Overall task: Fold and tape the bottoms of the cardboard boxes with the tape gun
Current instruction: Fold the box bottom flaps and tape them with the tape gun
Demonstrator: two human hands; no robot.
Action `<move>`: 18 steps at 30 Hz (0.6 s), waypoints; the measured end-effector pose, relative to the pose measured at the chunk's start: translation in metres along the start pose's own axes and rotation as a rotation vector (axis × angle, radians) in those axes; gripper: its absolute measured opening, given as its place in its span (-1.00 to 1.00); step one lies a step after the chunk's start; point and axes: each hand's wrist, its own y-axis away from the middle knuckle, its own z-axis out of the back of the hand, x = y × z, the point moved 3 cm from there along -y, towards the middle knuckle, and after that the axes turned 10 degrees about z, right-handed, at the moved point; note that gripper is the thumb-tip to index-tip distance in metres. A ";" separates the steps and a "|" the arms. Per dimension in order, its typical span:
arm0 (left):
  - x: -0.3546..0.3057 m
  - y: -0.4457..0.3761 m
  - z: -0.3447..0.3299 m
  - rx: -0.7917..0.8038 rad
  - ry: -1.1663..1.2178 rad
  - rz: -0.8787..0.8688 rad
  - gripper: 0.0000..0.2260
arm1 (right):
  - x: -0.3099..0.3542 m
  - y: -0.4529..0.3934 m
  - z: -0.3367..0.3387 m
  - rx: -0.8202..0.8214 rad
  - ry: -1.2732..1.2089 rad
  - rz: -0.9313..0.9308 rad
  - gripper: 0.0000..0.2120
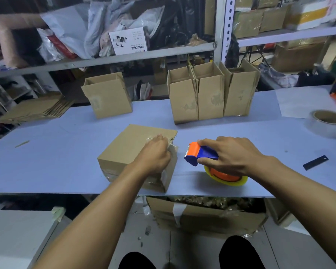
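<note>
Left hand [156,152]: fingers curled together, pressing on the right top edge of the brown cardboard box [136,152], over a strip of clear tape there; whether they pinch the tape, cannot tell. Box sits bottom-up at frame centre, near the front edge of the pale blue tabletop [56,148].

Right hand [233,154]: thumb and fingers clamped on the blue-and-orange plastic tape gun [201,155], just right of the box, not touching it. Yellow and orange roll hub shows below the palm.

Farther out: four open brown cartons standing upright along the back of the table, one alone [107,95] at centre left, three side by side [211,94] at centre right. Stack of flattened cardboard [35,109] at left edge. Roll of clear tape [327,123] at right edge. Small black flat tool [315,162] lower right on the table. Metal shelving [221,26] behind, stuffed with bags and cartons.
</note>
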 end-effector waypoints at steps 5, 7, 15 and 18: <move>-0.003 0.002 0.003 -0.053 0.073 -0.027 -0.81 | 0.032 -0.037 -0.013 0.056 0.126 0.026 -0.55; -0.003 -0.002 0.003 -0.077 0.083 0.002 -0.79 | 0.037 -0.049 -0.017 0.081 0.133 0.024 -0.59; -0.001 -0.042 -0.003 -0.181 -0.017 0.136 -0.77 | 0.025 -0.076 -0.025 0.210 0.040 0.075 -0.60; -0.007 -0.045 -0.004 -0.146 -0.023 0.176 -0.85 | 0.019 -0.087 -0.022 0.351 -0.068 0.000 -0.55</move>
